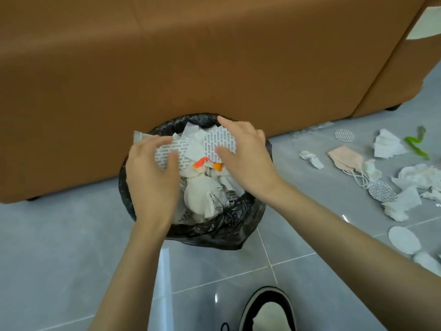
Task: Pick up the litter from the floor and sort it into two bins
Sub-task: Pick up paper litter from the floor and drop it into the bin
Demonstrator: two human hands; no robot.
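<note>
Over the bin: both my hands are above the bin (214,225), which stands on the floor (71,259) right against the sofa (167,56).
Left hand: my left hand (152,177) is spread loose, fingers (167,142) lying on printed paper at the far-left rim. I see no pinch, nothing gripped.
Right hand: my right hand (245,156) is relaxed too, fingers fanned over a printed disc (220,139) on top of the heap, thumb resting on it. It looks like pressing down, not holding.
Bin load: heaped to the rim with white scraps and an orange bit (200,162). My guess is it won't take much more.
Second bin: not in view.
Litter left: all of it lies off to my right on the floor. Closest is a tissue (311,158), then a mask (343,156), a green scrap (415,144) and a white disc (403,238).
Key relation: the right hand is clearly nearer, so it's a sideways reach to the right. The mask lies slantwise, far-left to near-right.
Watch for: my shoe (267,311) is close below the bin, so mind the step.
</note>
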